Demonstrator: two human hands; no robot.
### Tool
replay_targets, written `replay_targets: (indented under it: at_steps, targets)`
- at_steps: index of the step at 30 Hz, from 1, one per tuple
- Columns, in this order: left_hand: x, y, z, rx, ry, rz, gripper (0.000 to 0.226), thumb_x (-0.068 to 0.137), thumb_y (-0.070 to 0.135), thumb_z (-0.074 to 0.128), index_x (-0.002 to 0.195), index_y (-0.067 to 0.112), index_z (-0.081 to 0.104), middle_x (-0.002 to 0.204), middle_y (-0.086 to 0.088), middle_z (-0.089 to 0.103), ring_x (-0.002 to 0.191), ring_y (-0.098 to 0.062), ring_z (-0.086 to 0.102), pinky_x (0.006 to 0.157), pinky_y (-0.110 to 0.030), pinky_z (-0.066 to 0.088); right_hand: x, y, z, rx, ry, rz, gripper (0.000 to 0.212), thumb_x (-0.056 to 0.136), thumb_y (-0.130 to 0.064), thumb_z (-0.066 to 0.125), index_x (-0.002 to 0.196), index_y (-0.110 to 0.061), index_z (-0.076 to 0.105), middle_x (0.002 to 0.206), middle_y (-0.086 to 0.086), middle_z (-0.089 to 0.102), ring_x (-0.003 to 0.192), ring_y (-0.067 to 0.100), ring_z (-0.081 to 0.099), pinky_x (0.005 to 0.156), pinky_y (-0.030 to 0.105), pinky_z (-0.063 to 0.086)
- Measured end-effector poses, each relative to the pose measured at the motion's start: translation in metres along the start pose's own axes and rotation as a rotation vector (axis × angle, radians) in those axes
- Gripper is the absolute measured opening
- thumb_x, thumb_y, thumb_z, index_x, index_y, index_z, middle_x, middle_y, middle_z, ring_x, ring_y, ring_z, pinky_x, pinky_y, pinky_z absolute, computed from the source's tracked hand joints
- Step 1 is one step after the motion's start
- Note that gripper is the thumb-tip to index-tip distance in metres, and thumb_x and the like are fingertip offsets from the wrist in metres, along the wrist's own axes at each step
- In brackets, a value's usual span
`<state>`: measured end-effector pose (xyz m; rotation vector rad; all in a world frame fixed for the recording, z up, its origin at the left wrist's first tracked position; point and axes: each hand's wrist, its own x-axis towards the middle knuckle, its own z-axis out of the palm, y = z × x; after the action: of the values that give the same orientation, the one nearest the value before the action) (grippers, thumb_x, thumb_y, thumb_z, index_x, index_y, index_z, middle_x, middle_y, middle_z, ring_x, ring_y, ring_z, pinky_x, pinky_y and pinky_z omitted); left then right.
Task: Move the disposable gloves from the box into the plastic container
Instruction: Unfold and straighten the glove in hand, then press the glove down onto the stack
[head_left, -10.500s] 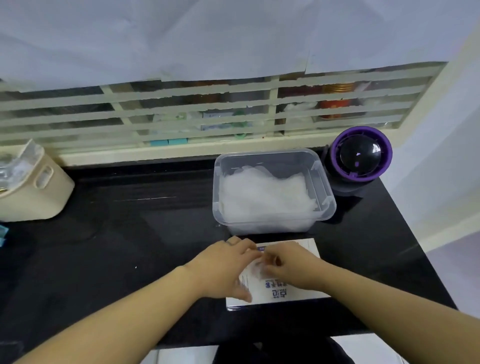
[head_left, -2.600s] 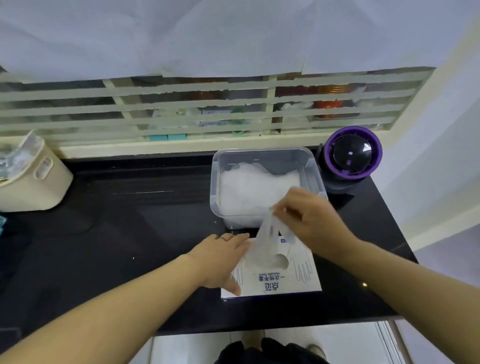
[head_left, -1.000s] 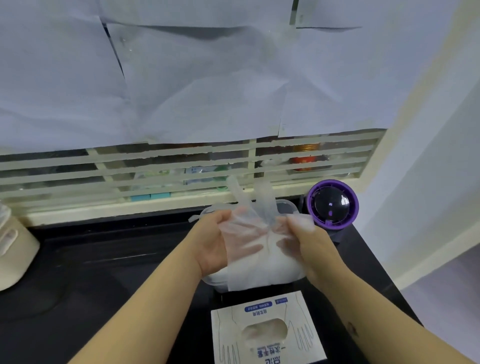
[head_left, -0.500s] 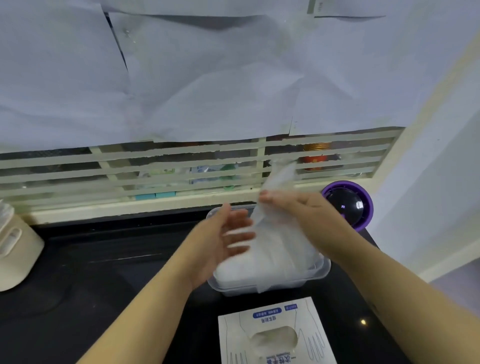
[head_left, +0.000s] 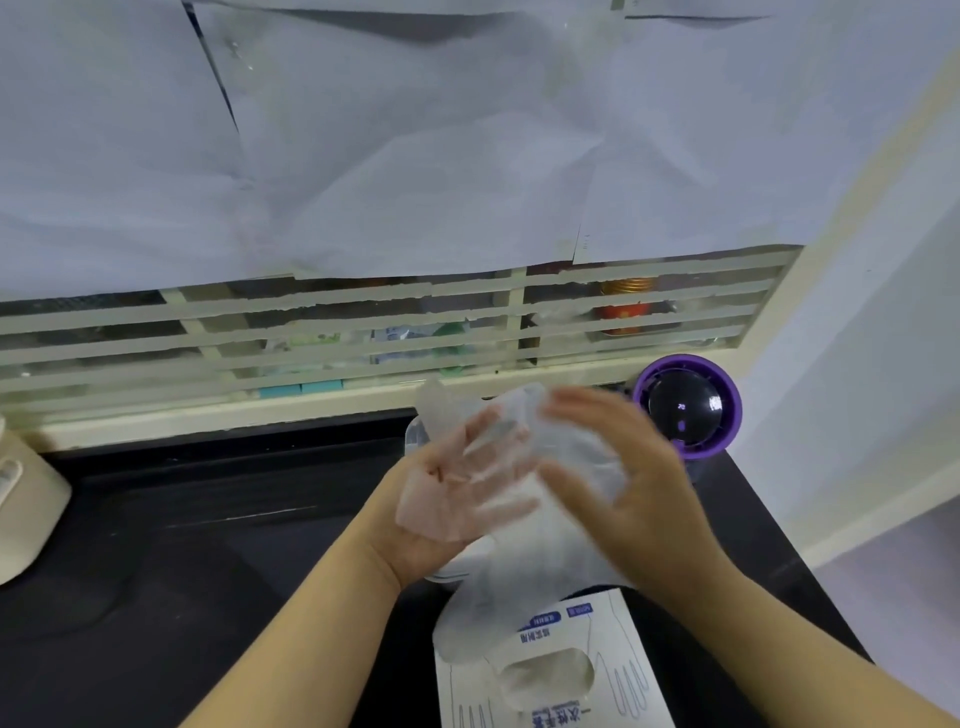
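Clear plastic glove (head_left: 524, 577) lies across the spread left hand (head_left: 457, 499) above the container (head_left: 415, 436), the blurred right hand (head_left: 634, 483) over it, grip not discernible; its loose tail hangs outside the rim toward the box (head_left: 571, 675) and may slide onto the surface (head_left: 208, 545).

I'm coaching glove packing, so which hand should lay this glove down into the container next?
Probably the right hand: it sits palm-down on top of the glove, over the plastic container. The left hand lies palm-up beneath it and would need turning.
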<state>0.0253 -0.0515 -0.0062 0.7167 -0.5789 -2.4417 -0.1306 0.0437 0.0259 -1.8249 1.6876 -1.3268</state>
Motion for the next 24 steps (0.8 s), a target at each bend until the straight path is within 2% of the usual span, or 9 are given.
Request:
replay_targets:
  at_steps: [2,4,7,13,16,18,19,21,24]
  targets:
    - [0.003,0.000,-0.001,-0.035,-0.006,0.012,0.033,0.087,0.025,0.052,0.107,0.015,0.076,0.122,-0.012,0.067,0.109,-0.032,0.066,0.082,-0.054,0.056,-0.001,0.018,-0.003,0.144,0.214,0.313,0.063,0.076,-0.047,0.074,0.130,-0.043,0.042,0.132,-0.021,0.047,0.121,0.002,0.047,0.103,0.036,0.043]
    - [0.007,0.003,-0.004,-0.058,-0.009,0.022,0.033,0.091,0.027,0.050,0.107,0.017,0.076,0.125,-0.011,0.066,0.113,-0.033,0.063,0.084,-0.055,0.056,-0.003,0.035,-0.002,0.476,0.100,0.619,0.091,0.065,-0.047,0.082,0.141,-0.039,0.034,0.138,-0.007,0.049,0.122,0.015,0.054,0.101,0.044,0.047]
    - [0.012,0.004,-0.007,-0.050,0.012,0.032,0.031,0.089,0.025,0.052,0.111,0.017,0.073,0.126,-0.011,0.065,0.115,-0.033,0.063,0.082,-0.053,0.057,0.003,0.044,-0.002,0.736,0.032,0.681,0.083,0.070,-0.025,0.080,0.141,-0.033,0.037,0.127,0.008,0.059,0.107,0.027,0.065,0.088,0.047,0.055]
    - [0.015,0.020,-0.016,0.072,0.374,0.287,0.029,0.098,0.023,0.051,0.123,0.017,0.064,0.124,-0.008,0.064,0.119,-0.027,0.057,0.097,-0.049,0.049,0.034,0.068,0.002,0.065,-0.034,0.529,0.084,0.088,-0.006,0.064,0.152,-0.030,0.014,0.080,0.000,0.070,0.076,0.008,0.068,0.066,0.007,0.048]
    - [0.011,0.024,-0.021,0.716,0.750,0.814,0.033,0.100,0.018,0.046,0.133,0.025,0.048,0.132,0.009,0.049,0.128,-0.007,0.043,0.109,-0.027,0.035,0.040,0.084,0.012,-0.067,-0.110,0.497,0.084,0.090,-0.003,0.060,0.152,-0.031,0.011,0.082,0.004,0.069,0.071,0.017,0.066,0.067,0.013,0.053]
    - [0.014,0.021,-0.019,1.391,0.587,1.163,0.033,0.096,0.017,0.045,0.128,0.022,0.051,0.127,0.009,0.048,0.119,-0.003,0.045,0.105,-0.016,0.035,0.040,0.092,0.019,-0.106,-0.121,0.483,0.083,0.091,-0.001,0.057,0.152,-0.032,0.010,0.097,0.007,0.066,0.070,0.024,0.065,0.066,0.021,0.057]
    - [0.020,0.018,-0.016,1.660,0.369,1.160,0.032,0.095,0.019,0.045,0.125,0.018,0.056,0.125,0.007,0.052,0.114,-0.004,0.050,0.100,-0.017,0.040,0.041,0.095,0.022,-0.152,-0.139,0.467,0.081,0.092,-0.002,0.055,0.152,-0.031,0.009,0.101,0.009,0.064,0.069,0.025,0.064,0.064,0.025,0.057]
    - [0.038,0.011,-0.011,2.071,0.027,0.774,0.034,0.098,0.022,0.045,0.130,0.019,0.057,0.132,0.006,0.055,0.117,-0.010,0.053,0.100,-0.028,0.044,0.041,0.099,0.026,-0.307,-0.206,0.414,0.078,0.093,-0.003,0.052,0.153,-0.027,0.007,0.102,0.016,0.063,0.072,0.026,0.062,0.068,0.032,0.056]
    - [0.065,-0.002,-0.021,2.336,-0.085,0.144,0.041,0.101,0.029,0.044,0.142,0.025,0.047,0.150,0.004,0.041,0.133,-0.018,0.041,0.110,-0.037,0.034,0.040,0.101,0.025,-0.394,-0.282,0.466,0.084,0.091,-0.005,0.054,0.153,-0.027,0.002,0.113,0.015,0.061,0.080,0.023,0.061,0.075,0.032,0.054]
